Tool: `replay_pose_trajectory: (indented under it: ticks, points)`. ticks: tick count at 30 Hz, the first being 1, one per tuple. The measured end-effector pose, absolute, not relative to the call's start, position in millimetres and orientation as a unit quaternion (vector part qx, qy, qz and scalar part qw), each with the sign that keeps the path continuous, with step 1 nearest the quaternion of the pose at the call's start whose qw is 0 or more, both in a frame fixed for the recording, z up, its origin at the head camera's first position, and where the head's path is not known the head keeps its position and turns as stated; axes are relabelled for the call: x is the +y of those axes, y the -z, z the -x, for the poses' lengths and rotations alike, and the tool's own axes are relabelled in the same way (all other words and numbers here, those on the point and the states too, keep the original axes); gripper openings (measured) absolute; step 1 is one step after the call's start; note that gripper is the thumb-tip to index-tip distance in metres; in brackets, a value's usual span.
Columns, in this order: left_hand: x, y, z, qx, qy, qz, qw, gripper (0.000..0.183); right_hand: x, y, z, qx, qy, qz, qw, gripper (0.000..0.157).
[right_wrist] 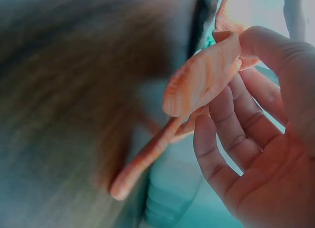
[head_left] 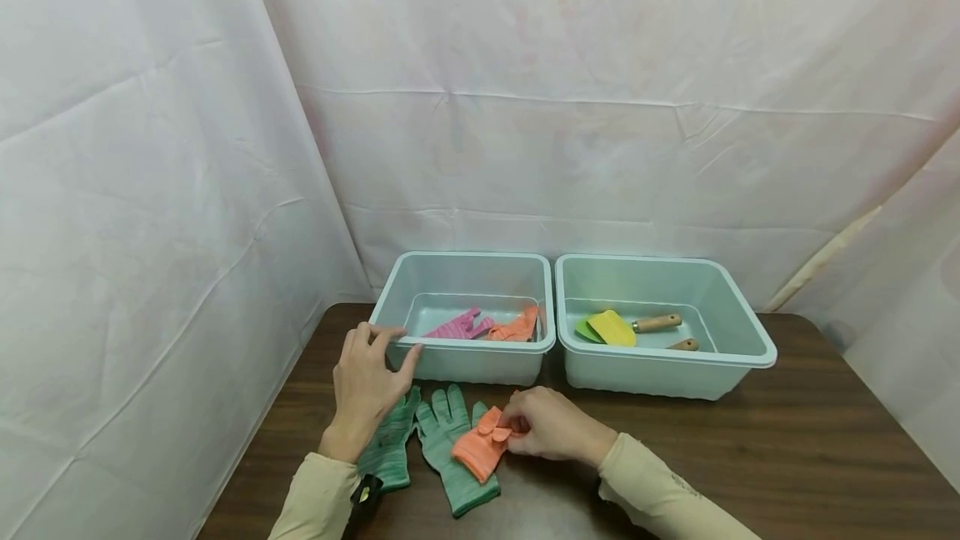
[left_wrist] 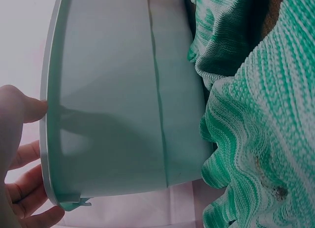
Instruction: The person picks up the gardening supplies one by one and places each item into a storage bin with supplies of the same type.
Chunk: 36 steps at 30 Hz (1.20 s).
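My right hand (head_left: 551, 423) pinches a small orange knit glove (head_left: 477, 452) between thumb and fingertips. Its cuff overlaps a green glove (head_left: 453, 452) lying on the table; in the right wrist view the orange glove's fingers (right_wrist: 197, 85) hang from my pinch. My left hand (head_left: 367, 377) holds the front left corner of the left bin (head_left: 480, 365), thumb and fingers at its rim. Below that hand lies a second green glove (head_left: 390, 444), partly hidden by the wrist. Inside the left bin are a pink glove (head_left: 455, 326) and another orange glove (head_left: 515, 326).
A matching right bin (head_left: 645, 373) stands beside the left one. In it are a yellow piece (head_left: 613, 328), a green piece (head_left: 587, 330) and wooden handles (head_left: 657, 322). White curtains (head_left: 562, 148) hang behind the dark wooden table (head_left: 795, 440) and along its sides.
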<state>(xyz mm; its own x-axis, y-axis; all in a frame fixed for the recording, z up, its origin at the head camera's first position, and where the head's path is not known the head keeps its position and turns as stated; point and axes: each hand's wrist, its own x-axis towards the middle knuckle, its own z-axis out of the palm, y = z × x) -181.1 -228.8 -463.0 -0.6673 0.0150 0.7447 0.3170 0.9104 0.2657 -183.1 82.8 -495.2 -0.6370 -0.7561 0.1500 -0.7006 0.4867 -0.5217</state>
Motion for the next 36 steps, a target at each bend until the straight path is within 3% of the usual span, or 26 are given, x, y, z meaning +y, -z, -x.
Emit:
replay_pose_trajectory:
  ticks: [36]
  points:
    - [-228.8,462.6,180.9,-0.896,0.191,0.088,0.39,0.035,84.9,462.7,181.5,0.85,0.337,0.403,0.032,0.013]
